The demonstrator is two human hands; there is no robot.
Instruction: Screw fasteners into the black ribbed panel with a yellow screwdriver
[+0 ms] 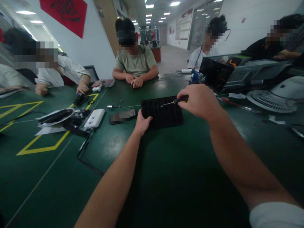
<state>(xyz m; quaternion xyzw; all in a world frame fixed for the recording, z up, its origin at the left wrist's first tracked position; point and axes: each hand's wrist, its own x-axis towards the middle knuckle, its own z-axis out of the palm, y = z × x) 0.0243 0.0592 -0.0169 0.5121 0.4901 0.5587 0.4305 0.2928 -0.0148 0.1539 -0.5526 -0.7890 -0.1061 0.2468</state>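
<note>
Smooth dark-green tabletop (166,177), dull sheen, thin pale seam to the left. On it, ahead of the forearms, a flat black rectangular panel (163,118) with ribbed face is held up at a tilt. Its left edge is gripped by the left hand (142,124), thumb laid over the ribs. By the right hand (201,100), fingers closed, a slim screwdriver (175,101) with black-and-yellow handle and straight metal shank is held; its tip is aimed at a small pale round spot on the panel. Whether it is seated cannot be told. Left: a white, round-cornered box (94,118). Right: a white fan (273,96), round slatted grille. Beyond, a person in an olive short-sleeved shirt (140,60) is seated.
</note>
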